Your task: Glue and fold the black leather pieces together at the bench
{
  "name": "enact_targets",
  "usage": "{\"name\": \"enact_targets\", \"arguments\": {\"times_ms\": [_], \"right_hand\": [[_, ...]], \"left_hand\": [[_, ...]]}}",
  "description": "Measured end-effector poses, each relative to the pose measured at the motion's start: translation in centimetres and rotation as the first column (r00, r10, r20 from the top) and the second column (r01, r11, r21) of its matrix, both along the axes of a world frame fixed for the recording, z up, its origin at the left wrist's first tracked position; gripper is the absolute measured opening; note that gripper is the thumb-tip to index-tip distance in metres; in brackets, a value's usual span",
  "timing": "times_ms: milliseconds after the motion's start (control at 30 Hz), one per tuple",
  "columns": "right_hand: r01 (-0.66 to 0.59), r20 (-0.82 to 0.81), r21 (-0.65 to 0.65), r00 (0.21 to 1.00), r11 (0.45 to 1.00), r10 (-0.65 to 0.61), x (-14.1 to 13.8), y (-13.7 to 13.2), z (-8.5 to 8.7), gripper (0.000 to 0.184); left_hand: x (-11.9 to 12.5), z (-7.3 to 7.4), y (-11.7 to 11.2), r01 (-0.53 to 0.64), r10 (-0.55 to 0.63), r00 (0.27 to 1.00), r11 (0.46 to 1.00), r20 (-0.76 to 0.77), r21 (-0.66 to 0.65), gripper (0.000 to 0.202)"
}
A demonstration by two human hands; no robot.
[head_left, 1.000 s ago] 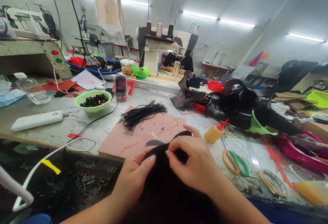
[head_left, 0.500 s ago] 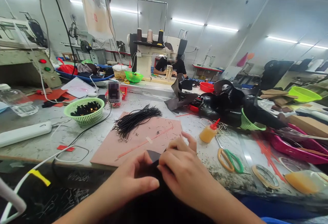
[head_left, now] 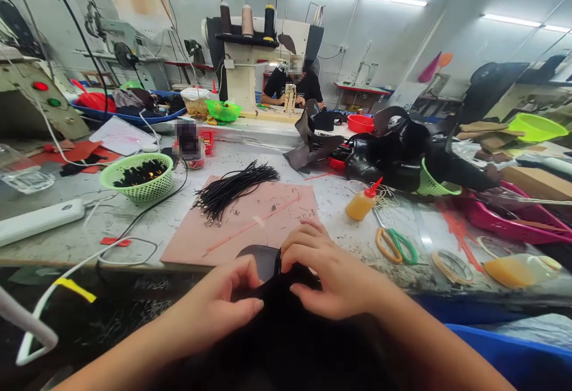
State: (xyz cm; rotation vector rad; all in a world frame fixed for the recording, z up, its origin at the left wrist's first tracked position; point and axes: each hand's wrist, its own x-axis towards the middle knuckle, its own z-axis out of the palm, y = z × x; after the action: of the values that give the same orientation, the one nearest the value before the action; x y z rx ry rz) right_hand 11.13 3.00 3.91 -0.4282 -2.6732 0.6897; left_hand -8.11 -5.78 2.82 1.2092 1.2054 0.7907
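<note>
Just off the table's front edge, a dark grey piece that looks like leather [head_left: 260, 258] is between my two hands. My left hand [head_left: 223, 298] has its fingers and thumb closed around the left side of it. My right hand [head_left: 333, 269] bends its fingertips over a raised black edge in the middle, its thumb lower down. The lower part of the piece merges with the black below, so its full shape cannot be made out. Beyond the hands, a bundle of black cords [head_left: 239, 191] with small metal-looking ends lies on a pinkish board [head_left: 183, 242].
To the right are a glue bottle with a red tip [head_left: 360, 205], scissors [head_left: 397, 245], a tape roll [head_left: 452, 267] and a magenta basket [head_left: 487, 224]. A green basket [head_left: 138, 185] of black pieces stands left. A person [head_left: 295, 84] sits behind the sewing machine [head_left: 239, 72].
The view has tipped downward, so the tabletop sits higher in the picture. My hands have drawn slightly apart, and more of the grey piece shows between them.
</note>
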Motion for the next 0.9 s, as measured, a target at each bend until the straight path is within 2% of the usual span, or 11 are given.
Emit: {"name": "enact_targets", "arguments": {"times_ms": [200,367,533,667,900], "right_hand": [[-0.022,0.019,0.113,1.0,0.993,0.02,-0.7,0.4,-0.3,0.028],[-0.079,0.116,0.169,0.991,0.983,0.06,-1.3,1.0,-0.1,0.015],[-0.156,0.178,0.096,0.974,0.983,0.137,-1.6,0.7,0.5,0.016],[-0.112,0.219,0.047,0.971,0.993,0.099,-1.6,0.4,0.8,0.014],[-0.063,0.227,0.041,0.973,0.997,0.052,-2.1,0.0,0.6,0.015]], "left_hand": [[0.2,0.0,-0.2,-0.04,0.041,0.998,0.999,-0.037,0.019,0.021],[0.1,-0.5,-0.4,-0.058,0.06,0.997,0.998,-0.049,0.033,0.021],[0.1,-1.4,-0.6,-0.122,0.122,0.992,0.992,-0.031,0.012,0.02],[0.3,-2.1,-1.1,-0.173,0.18,0.98,0.981,0.088,-0.084,0.023],[0.3,-2.7,-1.5,-0.224,0.242,0.955,0.968,0.169,-0.117,0.025]]}}
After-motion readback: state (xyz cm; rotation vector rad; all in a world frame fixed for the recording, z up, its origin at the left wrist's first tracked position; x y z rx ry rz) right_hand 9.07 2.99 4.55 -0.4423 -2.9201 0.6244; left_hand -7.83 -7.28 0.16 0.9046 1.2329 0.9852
